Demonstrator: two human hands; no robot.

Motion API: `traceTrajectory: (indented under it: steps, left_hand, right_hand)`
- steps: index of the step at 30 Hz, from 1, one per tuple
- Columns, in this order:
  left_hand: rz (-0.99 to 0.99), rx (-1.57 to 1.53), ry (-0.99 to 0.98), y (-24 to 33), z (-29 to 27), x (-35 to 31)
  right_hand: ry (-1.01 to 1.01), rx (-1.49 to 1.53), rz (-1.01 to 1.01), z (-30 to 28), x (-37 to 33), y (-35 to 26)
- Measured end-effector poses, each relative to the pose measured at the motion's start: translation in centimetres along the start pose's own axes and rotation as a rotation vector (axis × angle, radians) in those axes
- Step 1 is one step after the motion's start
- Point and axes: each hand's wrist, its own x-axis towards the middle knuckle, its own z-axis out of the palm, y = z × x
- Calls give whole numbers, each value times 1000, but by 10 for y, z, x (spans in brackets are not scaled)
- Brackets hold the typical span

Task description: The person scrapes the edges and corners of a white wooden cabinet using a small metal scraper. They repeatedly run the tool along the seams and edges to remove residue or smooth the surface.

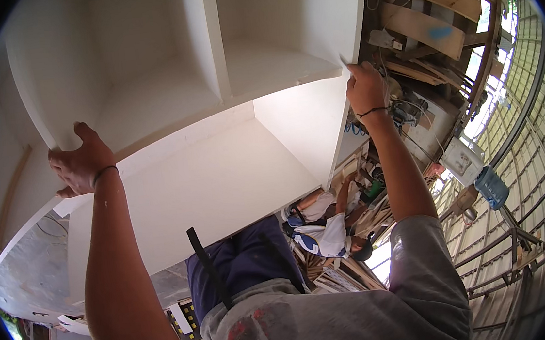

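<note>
Item, nearest: the person's grey shirt (339, 321), marked with a red stain, and dark blue trousers (242, 264) with a black strap (206, 268) hanging across them.

Item: two bare forearms, raised from the lower edge, each with a thin black band at the wrist.

Item: left hand (80, 163), fingers curled around the left side panel of a white cabinet (220, 175), holding its edge firmly.

Item: right hand (365, 85), closed on the upper corner of the cabinet's right side panel, thumb and fingers pinching the front edge.

Item: the cabinet itself, held between both hands, its open face turned toward the person. One shelf ran across it, and an upright divider (210, 38) split the space beyond into two compartments.

Item, beyond the right panel: a second person (331, 230) in a white and blue top, low down among clutter.

Item, farther right: wooden boards (422, 21), loose cables, a blue water bottle (491, 187).

Item, farthest: a metal lattice wall (532, 145) with daylight behind it.
</note>
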Motion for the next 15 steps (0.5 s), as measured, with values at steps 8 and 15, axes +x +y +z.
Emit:
traceTrajectory:
  steps: [8,15]
  left_hand:
    - [-4,2,14,-2,2,0]
    - [8,12,-8,-2,2,1]
  right_hand:
    - [-181,-73,147,4,15,-12]
    - [-320,303,196,-1,13,-16]
